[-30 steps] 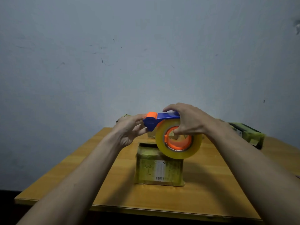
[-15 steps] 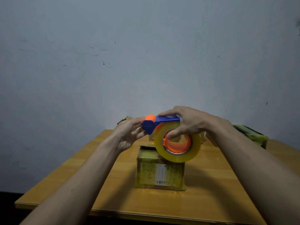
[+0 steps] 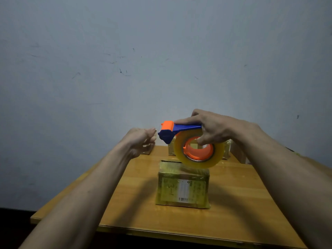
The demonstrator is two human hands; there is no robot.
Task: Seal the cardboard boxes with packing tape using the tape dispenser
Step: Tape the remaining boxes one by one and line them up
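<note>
**Left hand drawing away from the dispenser's nose**

The right hand [image 3: 217,128] is gripping the tape dispenser [image 3: 190,142] above the cardboard box [image 3: 183,187], fingers curled over the blue handle, thumb inside the orange core. The left hand [image 3: 142,139], touching the orange tip a second ago, is now sitting at nine o'clock of it, slightly apart, fingers pinched together, perhaps on the tape's end; I cannot tell. More boxes [image 3: 226,149] are sitting at twelve o'clock on the worktop [image 3: 125,203].

Dim, bluish light; soft arm shadows on table [image 3: 136,203]; wide-angle edge distortion.
</note>
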